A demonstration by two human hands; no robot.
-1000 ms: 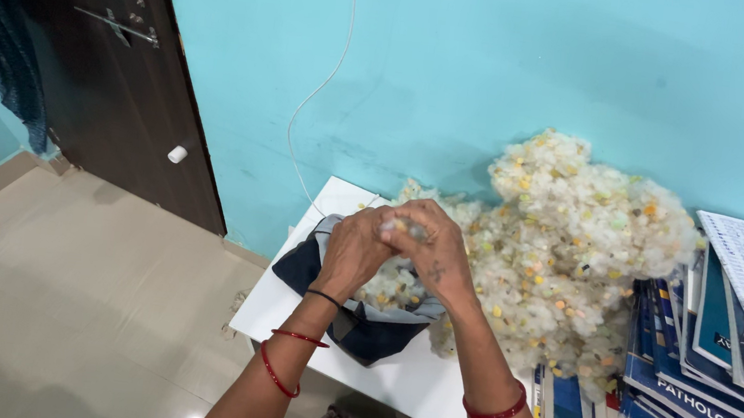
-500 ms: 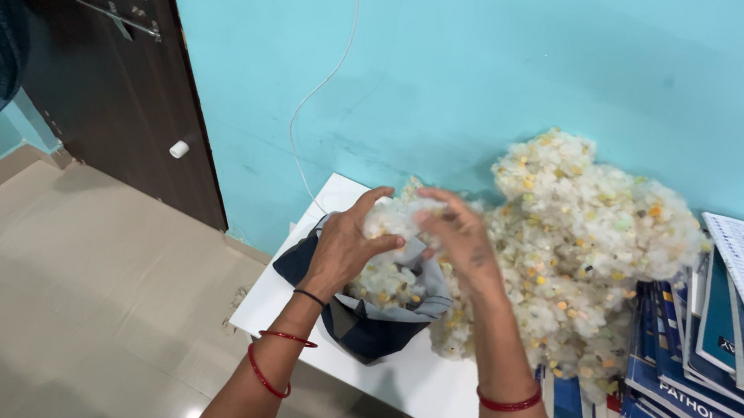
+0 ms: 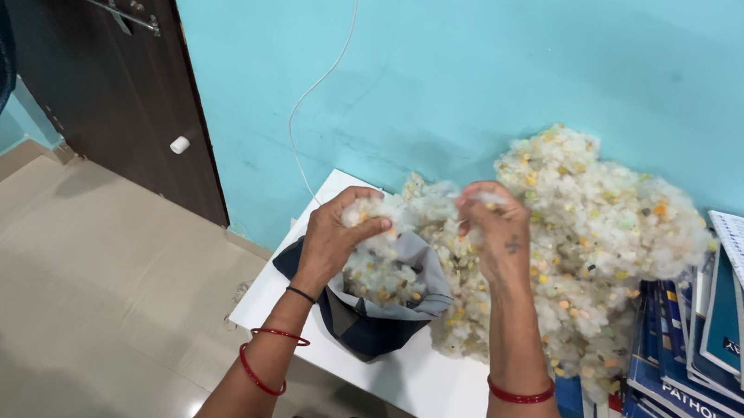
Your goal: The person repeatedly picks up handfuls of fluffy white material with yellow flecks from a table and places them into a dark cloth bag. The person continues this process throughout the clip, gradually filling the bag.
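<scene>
Far to the left of my hands stands the dark door, with bare tiled floor below it giving open room on that side. My left hand is pinched shut on a tuft of white stuffing, held just above the dark cloth bag, whose mouth gapes upward and already holds some fluff. The bag sits near the left edge of the white table, which runs on to the right under my arms. The stuffing stretches in a thin strand between both hands, its long axis lying left to right. My right hand grips the strand's other end with its fingers closed. Just beyond and right of it rises the big stuffing pile against the turquoise wall, and further right lie stacked blue books.
</scene>
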